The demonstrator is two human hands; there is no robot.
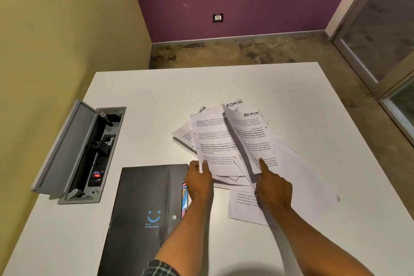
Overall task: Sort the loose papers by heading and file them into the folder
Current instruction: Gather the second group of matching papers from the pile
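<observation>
Sorting barely begun: left hand pinches fanned papers, right hand lifts an ADMIN sheet; folder, lower left, closed.

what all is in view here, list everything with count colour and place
table: one, white, under everything
papers: several, count unclear, white with black print, some headed ADMIN, fanned at table centre
single sheet: one, white, nearer the person, below the fan
folder: one, black with blue smiley, shut, left of the papers
cable box: one, grey, lid open, table's left edge
wall socket: one, dark frame, purple wall
left hand: gripping the fan's lower left edge
right hand: lifting a sheet
</observation>
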